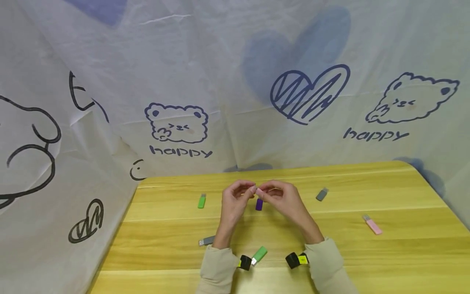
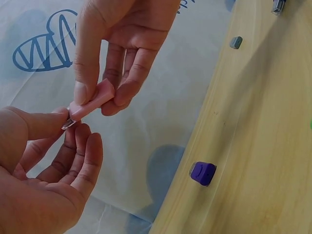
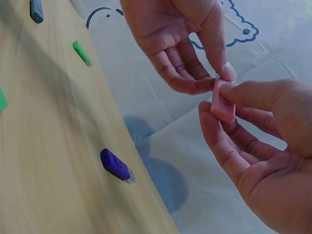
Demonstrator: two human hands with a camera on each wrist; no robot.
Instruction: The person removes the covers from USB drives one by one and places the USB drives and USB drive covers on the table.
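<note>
Pinching a pink USB stick [image 2: 100, 97] by its shiny end [image 2: 68, 124], the left hand [image 1: 235, 201] faces the right hand [image 1: 284, 199], which grips the body above the table [image 1: 158, 257]. The small tip offers little purchase, so a crooked tug could drop it near the purple stick [image 1: 259, 205].

On the yellow table [image 1: 161, 261], a green USB stick [image 1: 201, 202], purple stick [image 1: 259, 205] and grey stick [image 1: 321, 195] lie farther back. Nearer lie three more — pink stick [image 1: 373, 226], second grey stick [image 1: 208, 240], second green stick [image 1: 260, 253].
</note>
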